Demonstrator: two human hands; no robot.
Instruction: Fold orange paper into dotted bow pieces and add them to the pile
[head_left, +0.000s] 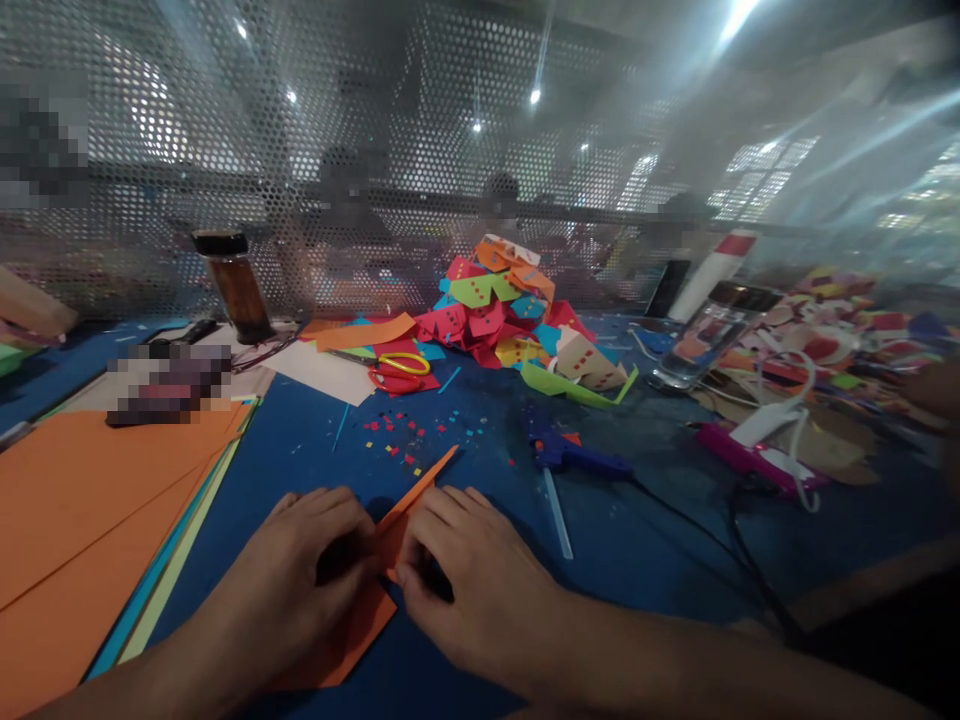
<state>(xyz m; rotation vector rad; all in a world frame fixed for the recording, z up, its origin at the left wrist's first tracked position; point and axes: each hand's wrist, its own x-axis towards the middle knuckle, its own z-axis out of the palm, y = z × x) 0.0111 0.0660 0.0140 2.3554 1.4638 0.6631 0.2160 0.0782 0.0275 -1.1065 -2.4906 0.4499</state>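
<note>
A folded piece of orange paper [349, 640] lies on the blue table in front of me, its narrow upper end rising at a slant between my hands. My left hand [319, 555] is closed on the paper's left side, thumb and fingers curled together. On the other side my right hand [472, 575] pinches the same paper near its fold. Tiny coloured paper bits [412, 430] lie scattered just beyond the hands. A blue glue gun [581, 457], with a clear glue stick [556, 515] beside it, rests to the right of my right hand.
Stacked orange sheets [112, 500] fill the left side. Behind are scissors [397, 378], a pile of dotted folded papers [495, 310], a dark bottle [236, 290] and a clear bottle [697, 340]. A purple power strip [757, 460] trails cables at right. A perforated screen [360, 120] stands behind.
</note>
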